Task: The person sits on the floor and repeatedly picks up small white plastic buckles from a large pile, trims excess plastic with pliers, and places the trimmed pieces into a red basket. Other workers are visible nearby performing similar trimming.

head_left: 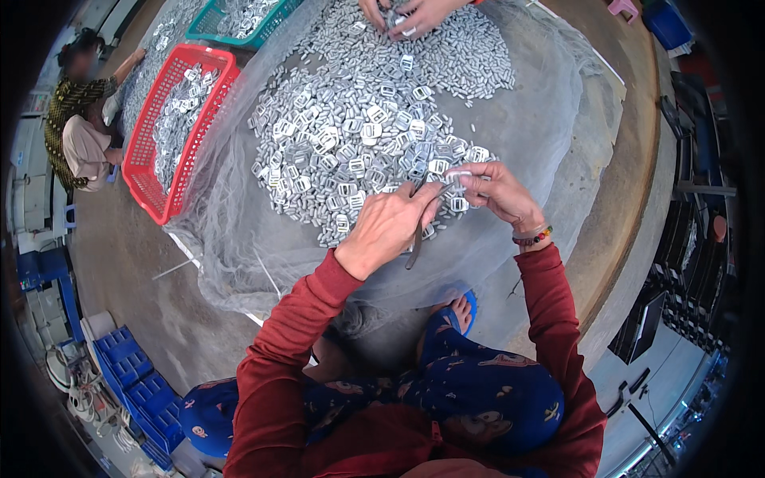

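My left hand (389,223) is closed around a dark metal hand tool (415,248) with a curved handle. It looks like pliers, but the fingers hide most of it. Between the fingertips of my right hand (504,197) is a small silver buckle (457,177), right at the tool's tip. Both hands are over the near edge of a heap of silver buckles (371,130) mixed with small grey oval pieces (299,209). Across the heap, another person's hands (414,16) are handling buckles.
A red basket (163,76) of buckles stands left of the heap, with a green basket (259,36) behind it. Thin grey netting (219,263) lies around the pieces on the floor. Another person (80,119) squats at the far left. Blue bins (139,382) are at the lower left.
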Demonstrator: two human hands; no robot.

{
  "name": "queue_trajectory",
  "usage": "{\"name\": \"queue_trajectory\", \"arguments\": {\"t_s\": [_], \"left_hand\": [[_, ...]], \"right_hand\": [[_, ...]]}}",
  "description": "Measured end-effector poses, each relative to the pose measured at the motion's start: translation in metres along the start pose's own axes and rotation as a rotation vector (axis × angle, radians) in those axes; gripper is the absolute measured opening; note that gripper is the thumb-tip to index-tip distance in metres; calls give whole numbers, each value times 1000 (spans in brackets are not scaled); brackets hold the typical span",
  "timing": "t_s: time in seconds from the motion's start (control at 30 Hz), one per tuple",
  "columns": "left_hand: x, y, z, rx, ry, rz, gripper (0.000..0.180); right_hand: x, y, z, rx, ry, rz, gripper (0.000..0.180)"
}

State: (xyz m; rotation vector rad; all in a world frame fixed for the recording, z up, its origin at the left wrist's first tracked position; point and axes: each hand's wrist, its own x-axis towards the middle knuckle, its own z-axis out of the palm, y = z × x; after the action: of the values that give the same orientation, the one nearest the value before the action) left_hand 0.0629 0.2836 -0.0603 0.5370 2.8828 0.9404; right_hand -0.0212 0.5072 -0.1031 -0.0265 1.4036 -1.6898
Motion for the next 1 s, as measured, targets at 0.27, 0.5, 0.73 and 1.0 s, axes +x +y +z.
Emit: {"name": "queue_trajectory", "arguments": {"t_s": [0.27, 0.5, 0.73, 1.0], "left_hand": [[2, 0, 6, -295, 233, -93, 25], [0, 1, 14, -293, 172, -121, 25], [-1, 5, 31, -232, 146, -135, 24], [-2, 2, 32, -189, 124, -160, 24]], "right_hand": [[3, 26, 15, 532, 118, -151, 38], [7, 29, 21, 341, 350, -250, 38], [6, 32, 39, -13, 468, -359, 36], [8, 34, 54, -93, 511, -433, 32]]}}
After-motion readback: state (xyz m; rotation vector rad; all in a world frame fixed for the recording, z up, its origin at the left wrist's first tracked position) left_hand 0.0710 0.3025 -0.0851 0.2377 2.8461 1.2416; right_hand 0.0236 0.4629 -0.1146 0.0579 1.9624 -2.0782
